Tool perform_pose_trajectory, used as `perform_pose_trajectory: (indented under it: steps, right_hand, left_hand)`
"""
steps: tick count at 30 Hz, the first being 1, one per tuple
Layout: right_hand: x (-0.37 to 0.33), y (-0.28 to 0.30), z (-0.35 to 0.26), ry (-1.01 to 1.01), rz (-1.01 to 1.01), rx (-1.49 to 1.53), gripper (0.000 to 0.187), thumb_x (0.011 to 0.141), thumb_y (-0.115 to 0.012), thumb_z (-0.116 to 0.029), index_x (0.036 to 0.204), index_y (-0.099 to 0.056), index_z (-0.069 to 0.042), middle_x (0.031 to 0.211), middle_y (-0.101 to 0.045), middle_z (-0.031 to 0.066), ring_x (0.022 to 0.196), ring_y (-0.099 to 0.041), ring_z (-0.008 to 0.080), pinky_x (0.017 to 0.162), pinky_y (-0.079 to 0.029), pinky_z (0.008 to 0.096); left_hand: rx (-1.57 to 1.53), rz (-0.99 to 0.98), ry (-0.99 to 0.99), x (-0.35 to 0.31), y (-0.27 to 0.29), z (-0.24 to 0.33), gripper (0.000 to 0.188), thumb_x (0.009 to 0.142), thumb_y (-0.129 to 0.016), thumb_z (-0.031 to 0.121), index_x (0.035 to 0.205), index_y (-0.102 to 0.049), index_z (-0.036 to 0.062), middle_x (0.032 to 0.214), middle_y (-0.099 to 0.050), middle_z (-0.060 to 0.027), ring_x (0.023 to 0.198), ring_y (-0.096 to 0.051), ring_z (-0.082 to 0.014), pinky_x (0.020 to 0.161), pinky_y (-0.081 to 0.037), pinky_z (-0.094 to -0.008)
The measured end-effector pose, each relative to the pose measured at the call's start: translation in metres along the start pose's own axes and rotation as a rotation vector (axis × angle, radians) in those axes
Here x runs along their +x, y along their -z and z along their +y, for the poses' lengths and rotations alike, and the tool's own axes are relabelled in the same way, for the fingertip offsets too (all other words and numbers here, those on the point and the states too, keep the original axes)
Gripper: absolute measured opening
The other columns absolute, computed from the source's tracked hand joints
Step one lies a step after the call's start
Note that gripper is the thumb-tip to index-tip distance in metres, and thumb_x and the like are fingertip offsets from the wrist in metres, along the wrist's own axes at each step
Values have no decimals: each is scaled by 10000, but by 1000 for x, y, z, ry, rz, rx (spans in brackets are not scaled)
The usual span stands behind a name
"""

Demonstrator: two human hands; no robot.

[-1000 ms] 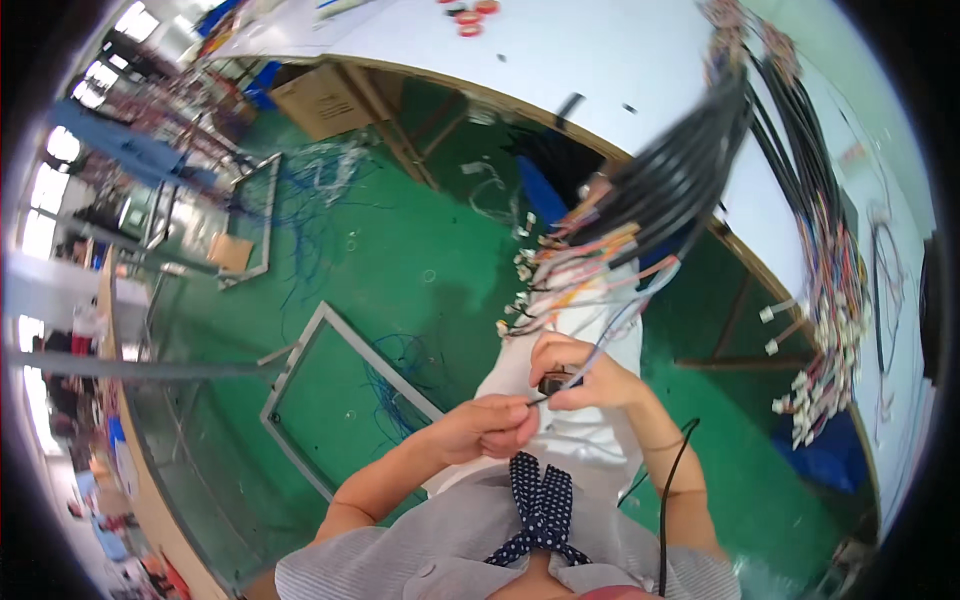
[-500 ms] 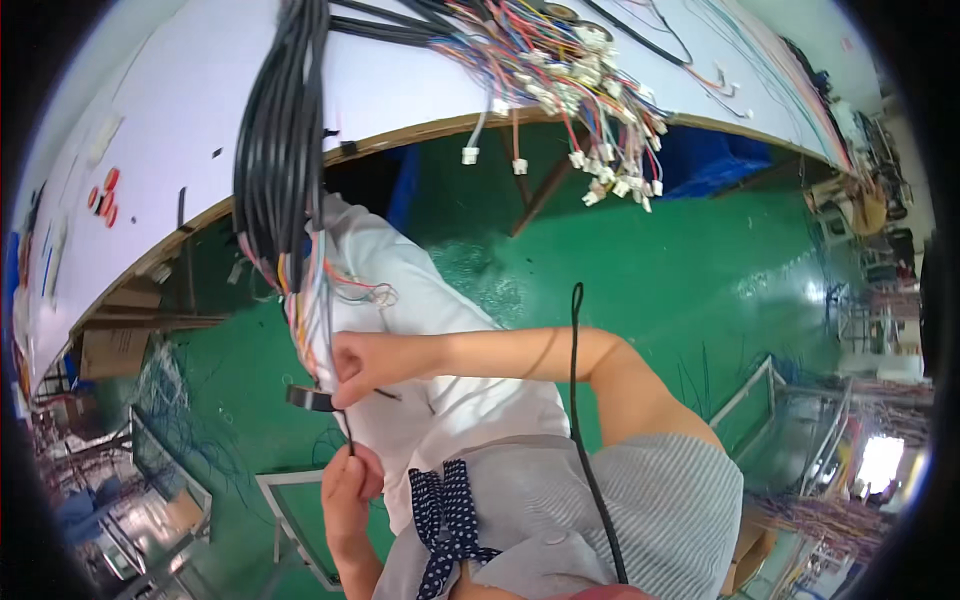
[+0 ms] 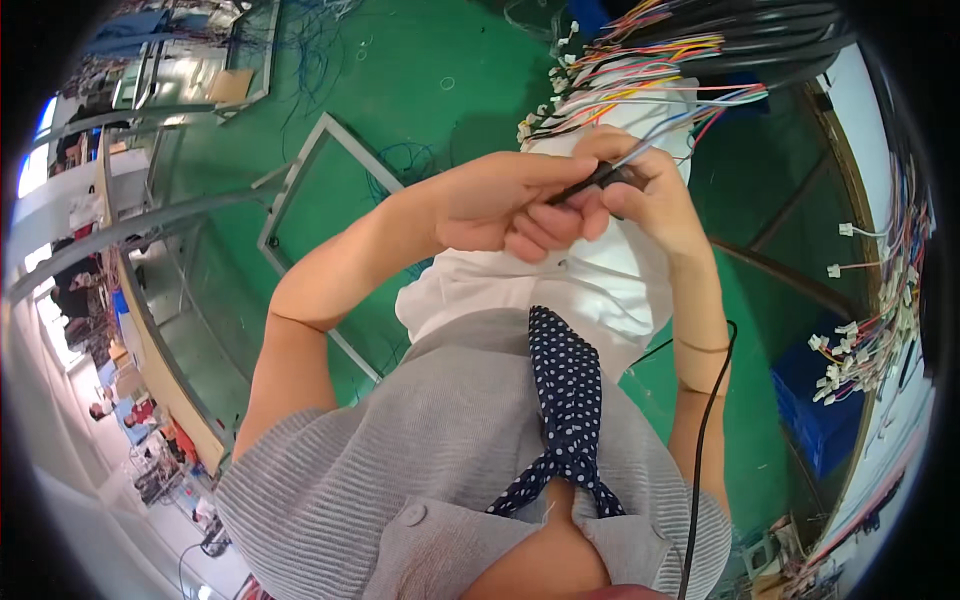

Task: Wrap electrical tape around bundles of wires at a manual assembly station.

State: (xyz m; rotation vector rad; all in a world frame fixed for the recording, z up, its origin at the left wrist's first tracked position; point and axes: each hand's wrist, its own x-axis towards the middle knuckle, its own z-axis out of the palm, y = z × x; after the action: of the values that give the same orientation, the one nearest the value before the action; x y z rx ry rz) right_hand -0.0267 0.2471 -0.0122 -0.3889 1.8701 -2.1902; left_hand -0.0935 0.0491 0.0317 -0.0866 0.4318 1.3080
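Both my hands meet in front of my lap, over my white trousers. My left hand (image 3: 540, 215) is closed, its thumb and fingers pinching a thin black cable (image 3: 575, 190). Against its fingertips, my right hand (image 3: 655, 195) curls around the cable's dark end, where pale blue-grey wires (image 3: 640, 150) run out toward the harness. Part of a dark piece shows under the right thumb; I cannot tell whether it is the tape roll. Just beyond the hands lies a bundle of coloured wires (image 3: 640, 85) with small white connectors, leading into thick black sleeved cables (image 3: 770, 45).
A white-topped table (image 3: 850, 160) curves along the right, with more connector-ended wires (image 3: 880, 320) hanging over its edge. Below it sits a blue bin (image 3: 815, 420). A grey metal frame (image 3: 310, 165) stands on the green floor at left. People (image 3: 135, 415) are at benches farther left.
My view has swung round, shifting the whole scene. My hands, apart before along the hanging wires, have come together around the cable. The black tape roll seen hanging by the right hand is no longer clearly visible.
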Motion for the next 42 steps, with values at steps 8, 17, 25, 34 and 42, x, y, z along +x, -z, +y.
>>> perform_pose_trajectory:
  steps: [8, 17, 25, 34, 42]
  right_hand:
    - [-42, 18, -8, -238, 87, 836, 625, 872, -552, -496, 1198, -495, 34, 1102, -567, 173, 793, -571, 204, 650, -436, 216]
    - [7, -10, -12, 249, 123, 382, 884, 615, -839, -344, 1336, -430, -36, 1039, -526, 76, 851, -515, 155, 742, -418, 273]
    - [-23, 15, -14, 1, -213, -220, 540, 745, -733, -336, 1131, -561, 1, 908, -574, 89, 681, -503, 102, 614, -399, 229]
    - [-31, -10, -22, -600, 185, 147, 717, 811, -684, -255, 1374, -335, 20, 1158, -570, 268, 910, -660, 237, 705, -533, 247]
    - [-1, 0, -26, -155, -339, -262, 404, 768, -685, -259, 1063, -627, 12, 1065, -540, 96, 967, -537, 205, 883, -418, 299]
  left_hand:
    - [1538, 953, -950, 13, -2, -39, 264, 970, -441, 258, 854, -616, 97, 641, -508, 50, 551, -396, -71, 476, -308, -231]
    - [454, 299, -248, 4, -28, -33, 302, 982, -429, 311, 913, -564, 51, 558, -282, 74, 475, -219, -44, 425, -183, -222]
    - [422, 458, -266, -16, -25, -59, 311, 984, -440, 315, 836, -534, 59, 545, -272, 82, 463, -194, -26, 423, -156, -207]
    - [1190, 807, -651, -17, -19, -82, 181, 940, -503, 195, 890, -537, 25, 688, -529, -156, 624, -535, -295, 580, -413, -357]
    - [790, 506, -312, -29, -23, -66, 232, 966, -458, 214, 866, -525, 16, 732, -513, -82, 672, -489, -188, 636, -411, -313]
